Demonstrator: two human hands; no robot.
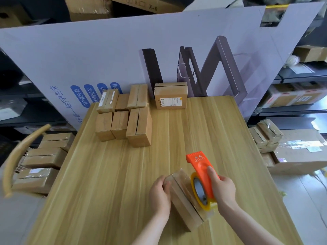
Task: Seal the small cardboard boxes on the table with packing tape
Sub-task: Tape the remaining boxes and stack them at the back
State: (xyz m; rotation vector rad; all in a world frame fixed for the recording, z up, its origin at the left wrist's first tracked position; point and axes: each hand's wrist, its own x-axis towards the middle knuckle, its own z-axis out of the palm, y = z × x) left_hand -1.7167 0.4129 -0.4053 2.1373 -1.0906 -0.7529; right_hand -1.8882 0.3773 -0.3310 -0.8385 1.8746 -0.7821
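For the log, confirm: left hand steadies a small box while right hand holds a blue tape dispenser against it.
Head view: the tape dispenser is orange, not blue. The left hand, small box and right hand are as stated.

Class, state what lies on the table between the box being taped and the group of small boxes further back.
Nothing: in the head view, only bare wooden table separates the box being taped from the group of small boxes.

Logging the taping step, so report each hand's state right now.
Left hand: holds the end of the small brown cardboard box on the wooden table.
Right hand: grips the orange plastic tape dispenser, set against that box.
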